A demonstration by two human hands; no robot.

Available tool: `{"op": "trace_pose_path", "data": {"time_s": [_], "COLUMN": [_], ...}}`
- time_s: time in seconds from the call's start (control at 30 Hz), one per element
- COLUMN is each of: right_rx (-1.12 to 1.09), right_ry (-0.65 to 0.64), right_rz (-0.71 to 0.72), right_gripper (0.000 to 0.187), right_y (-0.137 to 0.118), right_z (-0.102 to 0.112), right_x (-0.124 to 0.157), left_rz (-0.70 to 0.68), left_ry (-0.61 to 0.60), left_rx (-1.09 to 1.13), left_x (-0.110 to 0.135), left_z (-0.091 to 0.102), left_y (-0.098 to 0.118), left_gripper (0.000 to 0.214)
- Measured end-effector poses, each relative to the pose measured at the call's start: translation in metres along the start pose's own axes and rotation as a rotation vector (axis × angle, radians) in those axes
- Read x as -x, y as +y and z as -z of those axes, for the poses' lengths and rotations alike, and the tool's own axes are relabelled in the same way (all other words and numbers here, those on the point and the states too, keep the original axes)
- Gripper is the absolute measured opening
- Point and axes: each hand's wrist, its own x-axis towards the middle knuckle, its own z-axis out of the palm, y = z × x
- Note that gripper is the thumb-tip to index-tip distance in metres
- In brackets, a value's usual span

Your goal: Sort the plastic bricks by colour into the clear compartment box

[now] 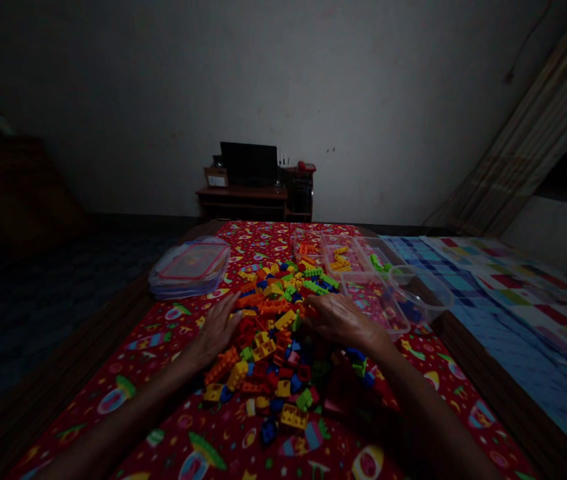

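A heap of small plastic building bricks (278, 333) in orange, yellow, red, green and blue lies on a red patterned tablecloth (163, 347). My left hand (216, 330) rests at the heap's left edge, fingers stretched toward the bricks. My right hand (338, 319) lies palm down on the heap's right side, fingers extended over the bricks. Neither hand visibly grips a brick.
Several clear plastic containers (358, 267) stand behind the heap on the right, some holding sorted bricks. A stack of clear lids (191, 267) sits at the left. A checked cloth (503, 300) covers the right side. A desk with a dark monitor (249, 163) stands against the wall.
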Motion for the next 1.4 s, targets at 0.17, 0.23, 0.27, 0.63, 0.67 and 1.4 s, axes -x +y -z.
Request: {"op": "trace_pose_path", "data": {"time_s": [0.17, 0.23, 0.27, 0.63, 0.67, 1.4], "right_rx": [-0.054, -0.082, -0.095, -0.174, -0.161, -0.320], "right_ry": [0.055, 0.092, 0.115, 0.203, 0.201, 0.334], "right_rz": [-0.036, -0.044, -0.048, 0.066, 0.080, -0.437], "right_gripper": [0.025, 0.031, 0.034, 0.030, 0.030, 0.027], "right_y": [0.007, 0.011, 0.013, 0.006, 0.006, 0.087], "right_z": [-0.009, -0.012, -0.013, -0.028, -0.031, 0.027], "right_x": [-0.005, -0.007, -0.007, -0.012, -0.012, -0.134], "left_rz": [-0.193, -0.232, -0.245, -0.349, -0.335, -0.020], "left_ry": [0.039, 0.037, 0.034, -0.029, -0.041, -0.015], "left_rx": [-0.017, -0.013, -0.006, 0.215, 0.224, 0.409], "left_x": [-0.030, -0.040, -0.045, -0.075, -0.075, -0.077], "left_z": [0.004, 0.005, 0.004, -0.001, 0.001, 0.029], "left_y": [0.047, 0.061, 0.067, 0.111, 0.112, 0.083], "left_gripper": [0.050, 0.047, 0.046, 0.048, 0.046, 0.044]}}
